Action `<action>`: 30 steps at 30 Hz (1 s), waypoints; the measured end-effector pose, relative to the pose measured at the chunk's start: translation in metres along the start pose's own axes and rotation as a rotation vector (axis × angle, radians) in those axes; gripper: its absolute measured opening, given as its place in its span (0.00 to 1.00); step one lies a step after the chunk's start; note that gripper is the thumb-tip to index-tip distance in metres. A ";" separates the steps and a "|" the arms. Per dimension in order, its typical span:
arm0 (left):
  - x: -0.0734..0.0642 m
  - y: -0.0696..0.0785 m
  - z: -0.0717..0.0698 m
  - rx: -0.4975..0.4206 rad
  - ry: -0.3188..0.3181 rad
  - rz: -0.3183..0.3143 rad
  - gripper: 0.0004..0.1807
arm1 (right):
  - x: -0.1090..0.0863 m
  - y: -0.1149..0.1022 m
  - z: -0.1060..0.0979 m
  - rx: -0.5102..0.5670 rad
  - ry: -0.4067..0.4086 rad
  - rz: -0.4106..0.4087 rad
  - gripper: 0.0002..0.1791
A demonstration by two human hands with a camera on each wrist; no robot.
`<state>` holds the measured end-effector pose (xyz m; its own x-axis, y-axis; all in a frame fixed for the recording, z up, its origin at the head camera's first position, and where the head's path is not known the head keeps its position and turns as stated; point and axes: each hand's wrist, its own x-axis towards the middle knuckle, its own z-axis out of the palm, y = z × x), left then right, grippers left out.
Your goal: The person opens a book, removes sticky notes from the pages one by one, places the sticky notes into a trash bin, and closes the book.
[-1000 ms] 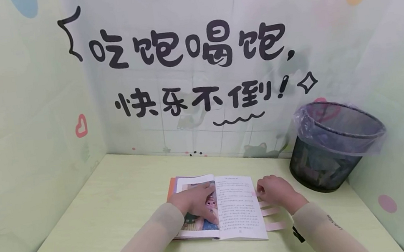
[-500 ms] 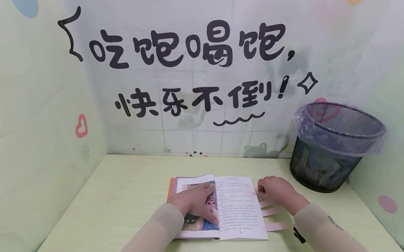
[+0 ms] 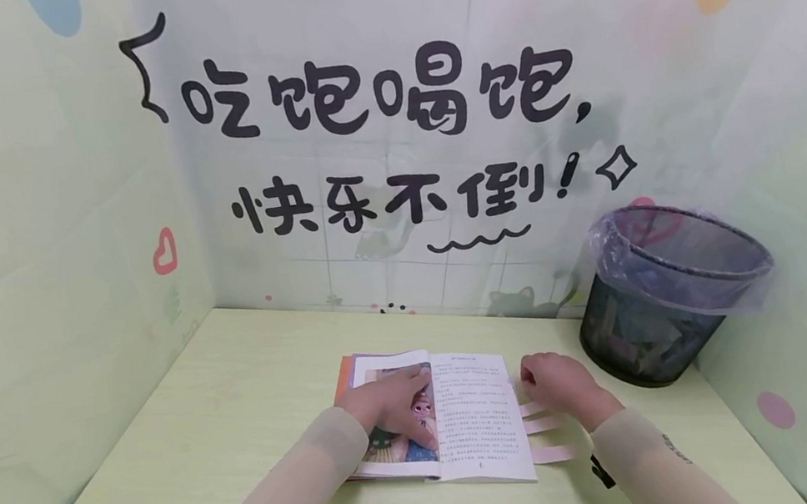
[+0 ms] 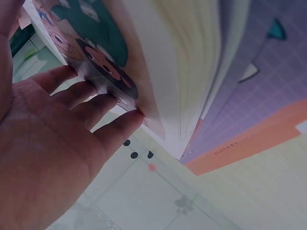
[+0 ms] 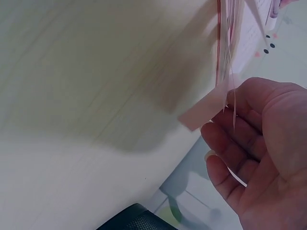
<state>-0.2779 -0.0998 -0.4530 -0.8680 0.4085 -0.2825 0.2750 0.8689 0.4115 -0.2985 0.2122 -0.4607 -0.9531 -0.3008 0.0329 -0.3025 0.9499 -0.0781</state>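
At the far left stands a pale green wall sheet (image 3: pixel 57 261) printed with a pink heart and blue spots. The pale yellow-green, wood-grained tabletop (image 3: pixel 219 409) runs from there towards the right. A cream long sleeve (image 3: pixel 280 477) reaches in to the left hand (image 3: pixel 388 405), which lies on the colour-illustrated left page of an open paperback book with an orange and purple cover (image 3: pixel 475 420). The left grip is spread wide, fingers stretched out and thumb apart, holding nothing; in the left wrist view the fingertips touch the picture.

The book lies on the tabletop, near the middle of the head view, its right page filled with printed text. From that page's right edge jut several narrow pink paper strips (image 3: pixel 546 424). Just beyond the edge, the right hand (image 3: pixel 562 388) has its fingers curled inwards at the strips; I cannot tell whether that grip pinches one. A small black object (image 3: pixel 601 471) shows beside the right sleeve (image 3: pixel 655 456).

Farther right, a round black mesh bin (image 3: pixel 649 339) with a clear plastic liner (image 3: pixel 688 288) stands on the tabletop, near the white back wall sheet (image 3: pixel 344 259) lettered in bold black characters.
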 end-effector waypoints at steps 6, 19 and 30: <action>0.001 0.001 0.000 0.007 -0.002 0.004 0.64 | -0.002 0.012 -0.012 0.010 0.025 0.003 0.06; 0.002 0.000 0.000 0.009 -0.001 0.005 0.64 | 0.000 0.031 -0.109 0.016 0.144 -0.016 0.06; 0.001 -0.001 0.001 0.019 -0.001 0.014 0.64 | -0.011 0.056 -0.183 0.057 0.380 0.005 0.15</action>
<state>-0.2786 -0.0999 -0.4540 -0.8636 0.4210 -0.2772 0.2953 0.8682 0.3987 -0.3032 0.2846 -0.2834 -0.8870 -0.2330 0.3988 -0.3077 0.9420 -0.1341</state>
